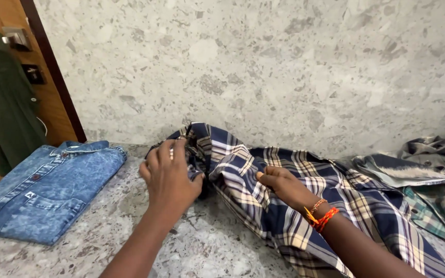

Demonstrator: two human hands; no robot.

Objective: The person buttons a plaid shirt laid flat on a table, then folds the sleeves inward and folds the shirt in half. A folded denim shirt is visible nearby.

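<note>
A navy, white and tan plaid shirt (336, 201) lies crumpled across the speckled stone counter (207, 247), bunched up against the wall. My left hand (168, 175) grips the bunched end of the shirt at its left. My right hand (281, 185), with orange thread bands at the wrist, pinches a fold of the same shirt near its middle.
A folded blue denim shirt (47, 188) rests on the counter at the left. Another plaid garment in green and grey (433, 170) is heaped at the right. A dark green garment (3, 103) hangs on a wooden door at far left. The stone wall (263, 67) rises close behind.
</note>
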